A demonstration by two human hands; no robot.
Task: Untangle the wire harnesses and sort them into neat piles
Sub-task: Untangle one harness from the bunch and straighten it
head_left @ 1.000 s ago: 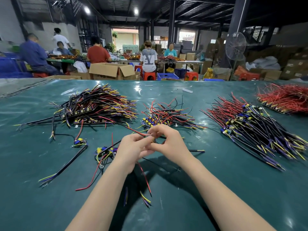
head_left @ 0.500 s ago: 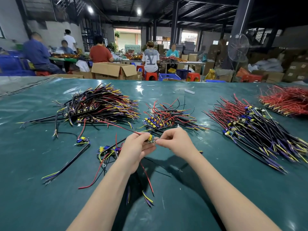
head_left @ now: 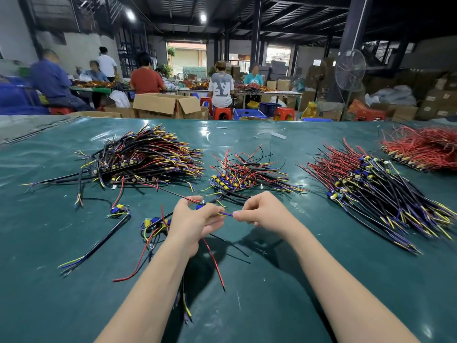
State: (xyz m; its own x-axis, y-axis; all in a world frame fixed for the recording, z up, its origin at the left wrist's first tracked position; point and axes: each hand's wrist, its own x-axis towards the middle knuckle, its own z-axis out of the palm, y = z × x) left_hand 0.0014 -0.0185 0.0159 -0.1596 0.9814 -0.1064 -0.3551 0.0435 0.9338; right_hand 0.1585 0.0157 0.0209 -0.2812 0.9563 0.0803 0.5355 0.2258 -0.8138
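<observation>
**A:** What has changed?

**B:** The hands, touching a second ago, are now slightly apart. The left hand (head_left: 195, 222) grips a wire harness (head_left: 213, 259) just above the green table (head_left: 272, 305). The right hand (head_left: 265, 214) pinches its blue-and-yellow lead (head_left: 225, 214), stretched between them.

**A:** Meaning?

**B:** I think one harness is coming free. The middle pile (head_left: 247, 173) lies just beyond.
</observation>
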